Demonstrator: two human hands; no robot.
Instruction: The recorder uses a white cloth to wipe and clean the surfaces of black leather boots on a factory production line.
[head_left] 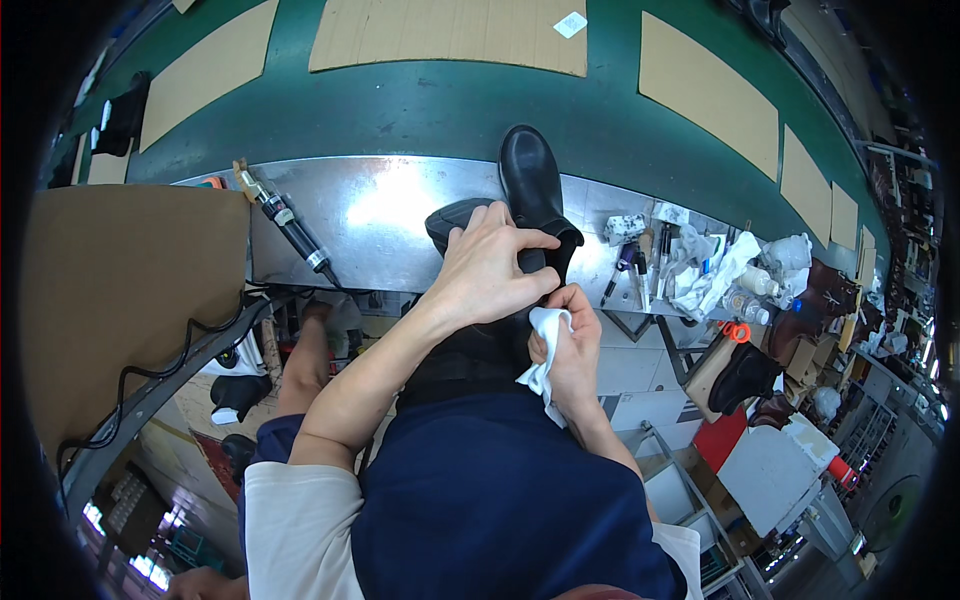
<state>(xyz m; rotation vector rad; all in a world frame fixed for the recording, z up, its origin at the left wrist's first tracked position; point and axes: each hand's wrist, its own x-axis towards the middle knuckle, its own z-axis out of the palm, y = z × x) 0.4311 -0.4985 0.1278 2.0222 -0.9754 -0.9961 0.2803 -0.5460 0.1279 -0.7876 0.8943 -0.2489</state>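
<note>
A black shoe or boot (530, 170) with a smooth rounded toe lies on the metal work surface, its toe pointing away from me. Beside it on the left, partly under my hand, is a second black shoe (452, 221). My left hand (497, 262) reaches over the pair, its fingers bent and its index finger and thumb at the opening of the right-hand shoe. Exactly where those fingertips grip is partly hidden. Closer to my body, my right hand (577, 355) is closed around a crumpled white cloth (541, 362), just below the shoe opening.
A black air tool (292, 232) lies to the left by a brown board (140, 300). Markers (642, 275), crumpled white tissues (705, 275) and small bottles (742, 305) crowd the right. Beyond runs a green belt (440, 110) bearing cardboard sheets (450, 35). Another person's leg (305, 355) shows below left.
</note>
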